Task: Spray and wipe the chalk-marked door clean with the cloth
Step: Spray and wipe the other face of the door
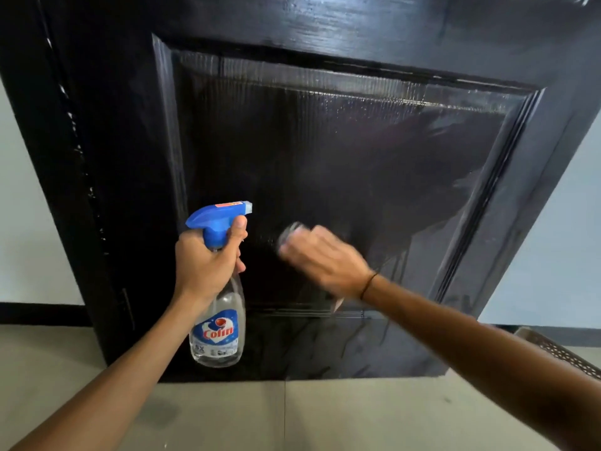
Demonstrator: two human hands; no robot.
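Observation:
A black panelled door (341, 151) fills the view, its recessed panel glossy and wet with streaks running down near the lower rail. My left hand (205, 265) grips the neck of a clear spray bottle (218, 330) with a blue trigger head, nozzle aimed at the door. My right hand (322, 255) is blurred and presses a small grey cloth (289, 234) against the lower middle of the panel; most of the cloth is hidden under the fingers. A thin dark band circles my right wrist.
Pale tiled floor (260, 415) runs below the door. White wall (29, 222) with a black skirting strip lies on both sides. A brown perforated basket edge (559, 353) shows at the lower right, beside my right forearm.

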